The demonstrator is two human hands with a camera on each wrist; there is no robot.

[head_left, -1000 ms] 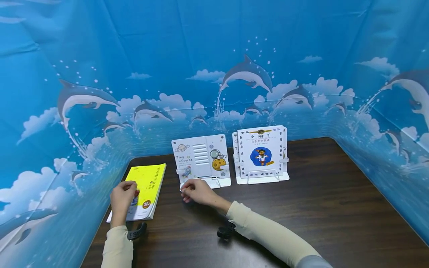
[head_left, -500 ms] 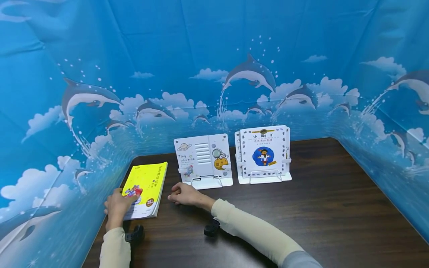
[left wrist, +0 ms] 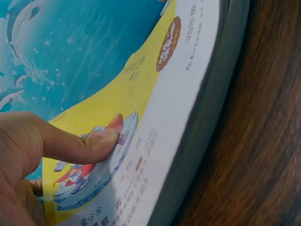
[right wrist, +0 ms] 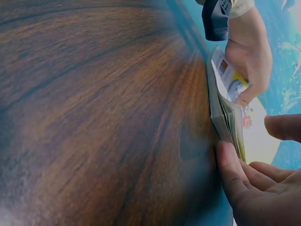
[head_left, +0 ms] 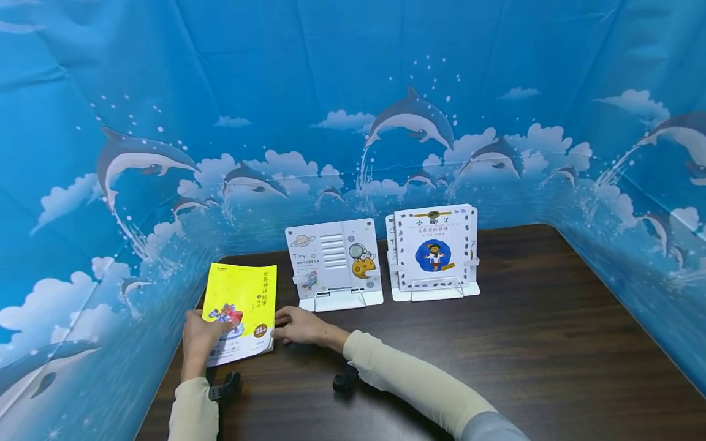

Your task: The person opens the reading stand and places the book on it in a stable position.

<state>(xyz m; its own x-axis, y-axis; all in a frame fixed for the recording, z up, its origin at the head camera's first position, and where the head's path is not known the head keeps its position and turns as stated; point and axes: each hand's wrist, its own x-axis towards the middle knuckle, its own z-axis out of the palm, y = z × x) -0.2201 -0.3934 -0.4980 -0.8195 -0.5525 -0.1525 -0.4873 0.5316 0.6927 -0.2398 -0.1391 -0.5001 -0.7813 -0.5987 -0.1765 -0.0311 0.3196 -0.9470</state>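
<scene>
A thick paperback book [head_left: 242, 285] with a yellow and white cover lies at the table's left side, its left edge tipped up a little. My left hand [head_left: 200, 340] grips that edge, thumb pressed on the cover picture and the other fingers going beneath. In the left wrist view the thumb [left wrist: 96, 146] lies flat across the printed figures, and the cover bows. At the opposite edge is my right hand [head_left: 303, 326]. Its fingertips [right wrist: 225, 153] meet the page edges low down, while the thumb [right wrist: 282, 127] stays apart above the cover.
A white book stand [head_left: 336, 245] with space drawings and bare ledge stands behind my right hand. To its right, another stand [head_left: 471, 293] bears a white picture book [head_left: 410, 269]. A blue dolphin curtain [head_left: 309, 79] closes off the back and sides of the dark wooden table [head_left: 524, 343].
My left hand moved from above the cover to the book's left edge and gripped it. The book shifted slightly right and tipped. My right hand came left from the stand to the book's right edge.
</scene>
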